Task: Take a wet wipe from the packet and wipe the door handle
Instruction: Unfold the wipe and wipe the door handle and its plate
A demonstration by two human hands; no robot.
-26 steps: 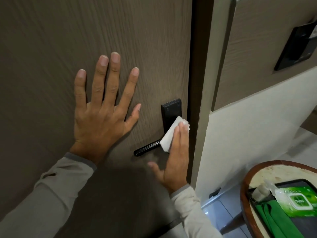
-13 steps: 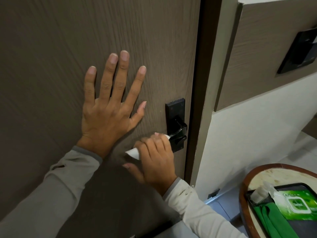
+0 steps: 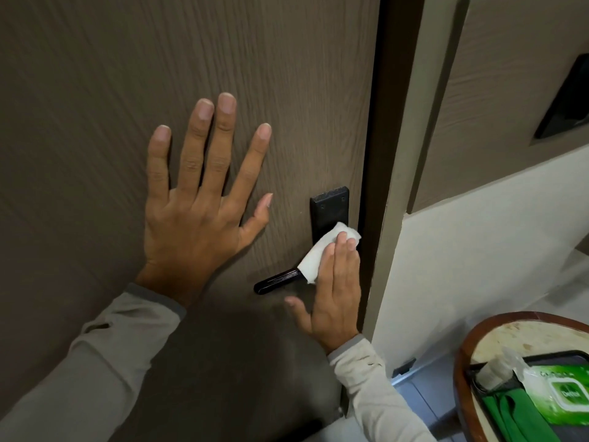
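A black lever door handle (image 3: 276,282) with a black backplate (image 3: 328,208) sits on the brown wooden door (image 3: 191,59). My right hand (image 3: 334,288) presses a folded white wet wipe (image 3: 322,253) flat against the handle's inner end and the lower backplate, fingers straight and together. The lever's free end sticks out to the left of the wipe. My left hand (image 3: 204,199) lies flat on the door left of the handle, fingers spread, holding nothing. The green wet wipe packet (image 3: 561,397) lies on a black tray at the lower right.
A round wood-rimmed table (image 3: 465,378) at the lower right carries the black tray (image 3: 478,371), a green cloth (image 3: 510,416) and a crumpled white wipe (image 3: 497,365). Right of the door stand the dark frame (image 3: 376,154) and a white wall with a black panel (image 3: 567,100).
My right hand has slid from gripping the lever near its free end back to the right, onto the handle's base and backplate, now flat with the wipe under it. My left hand stays put.
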